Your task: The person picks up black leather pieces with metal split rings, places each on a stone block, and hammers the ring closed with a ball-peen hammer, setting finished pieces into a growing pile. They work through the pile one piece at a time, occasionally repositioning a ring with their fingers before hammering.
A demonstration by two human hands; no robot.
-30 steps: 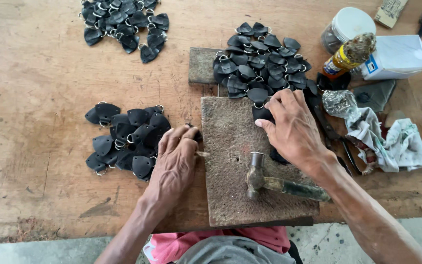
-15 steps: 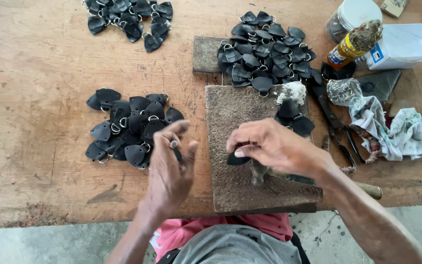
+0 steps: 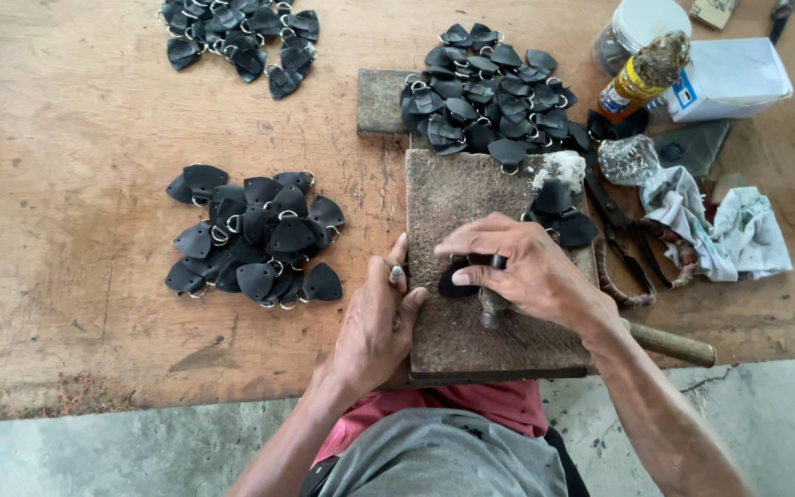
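right hand (image 3: 531,271) pins shield-shaped black leather piece (image 3: 455,283).

A broad wooden table (image 3: 66,138) fills nearly the whole view, its brown top worn, scratched and blotched with darker stains and pale scuffs. Below the table's near edge runs a strip of grey concrete floor (image 3: 121,456), mottled and dusty, which also shows below the table's near right corner; some reddish-brown grit lies along the table's near left edge. Soft, even daylight falls over the table from above, giving only faint, short shadows, and no wall or window shows anywhere around it.
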